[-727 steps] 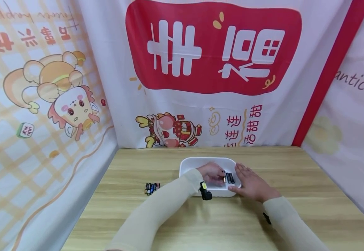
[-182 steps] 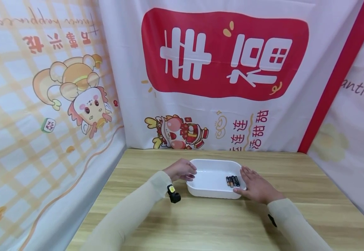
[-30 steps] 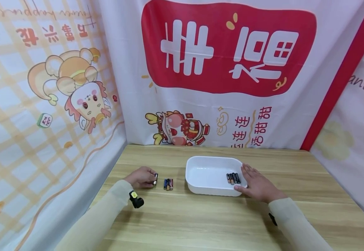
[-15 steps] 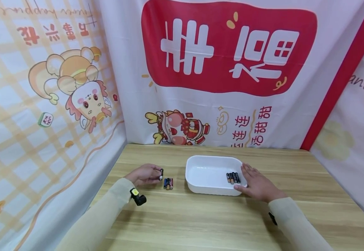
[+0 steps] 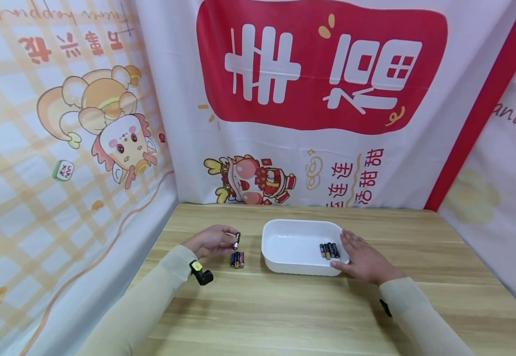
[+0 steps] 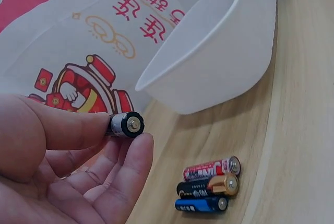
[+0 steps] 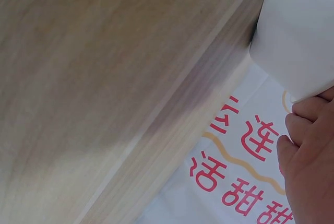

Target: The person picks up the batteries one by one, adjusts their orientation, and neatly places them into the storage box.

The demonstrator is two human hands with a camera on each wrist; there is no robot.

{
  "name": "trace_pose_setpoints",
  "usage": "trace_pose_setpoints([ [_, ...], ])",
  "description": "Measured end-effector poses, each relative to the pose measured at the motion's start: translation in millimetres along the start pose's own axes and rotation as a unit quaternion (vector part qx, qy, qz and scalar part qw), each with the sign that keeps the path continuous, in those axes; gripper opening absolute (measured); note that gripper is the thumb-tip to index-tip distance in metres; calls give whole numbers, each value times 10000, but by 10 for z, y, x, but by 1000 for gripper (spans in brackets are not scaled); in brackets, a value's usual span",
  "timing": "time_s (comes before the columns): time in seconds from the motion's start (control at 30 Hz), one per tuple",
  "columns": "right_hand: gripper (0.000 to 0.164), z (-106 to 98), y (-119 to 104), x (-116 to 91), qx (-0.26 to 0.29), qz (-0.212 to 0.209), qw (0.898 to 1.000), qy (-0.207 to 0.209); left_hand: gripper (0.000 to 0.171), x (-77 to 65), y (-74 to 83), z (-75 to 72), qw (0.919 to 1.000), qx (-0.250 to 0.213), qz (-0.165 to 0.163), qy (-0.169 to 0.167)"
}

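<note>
My left hand [image 5: 214, 240] pinches a black and silver battery [image 6: 126, 124] between thumb and fingers, lifted above the table. Just below it, a red battery [image 6: 213, 168], a black and copper battery [image 6: 209, 186] and a blue battery [image 6: 201, 204] lie side by side on the wood. To their right stands a white rectangular tub [image 5: 284, 266]. Several dark batteries [image 5: 329, 250] lie in a row at its right end. My right hand [image 5: 366, 258] rests on the tub's right rim with fingers extended; in the right wrist view its fingers touch the white wall.
The wooden table [image 5: 302, 311] stretches in front of the tub and to both sides. A printed white cloth [image 5: 258, 143] hangs along the table's back edge. Another patterned cloth [image 5: 84, 198] closes off the left side.
Over the last second my left hand has carried its battery rightward and up, from left of the three loose batteries to above them. My right hand stays on the tub's rim.
</note>
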State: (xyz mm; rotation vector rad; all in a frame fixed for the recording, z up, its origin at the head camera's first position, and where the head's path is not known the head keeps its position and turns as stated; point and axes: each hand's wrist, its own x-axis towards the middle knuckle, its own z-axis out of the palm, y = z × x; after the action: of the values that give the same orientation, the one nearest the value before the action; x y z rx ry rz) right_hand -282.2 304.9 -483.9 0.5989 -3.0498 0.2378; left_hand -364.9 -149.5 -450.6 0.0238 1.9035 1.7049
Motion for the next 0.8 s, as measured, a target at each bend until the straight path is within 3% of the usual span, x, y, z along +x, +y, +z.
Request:
trace_pose_setpoints([
  [0.4,103,-8,-6,-5,-12,4,10000,-6,39,49,174,176,9994,-109,187,-266],
  [0.8,102,4,-2,-4,2,-4,10000,48,38,157,314,306,9992,-209,221,-261],
])
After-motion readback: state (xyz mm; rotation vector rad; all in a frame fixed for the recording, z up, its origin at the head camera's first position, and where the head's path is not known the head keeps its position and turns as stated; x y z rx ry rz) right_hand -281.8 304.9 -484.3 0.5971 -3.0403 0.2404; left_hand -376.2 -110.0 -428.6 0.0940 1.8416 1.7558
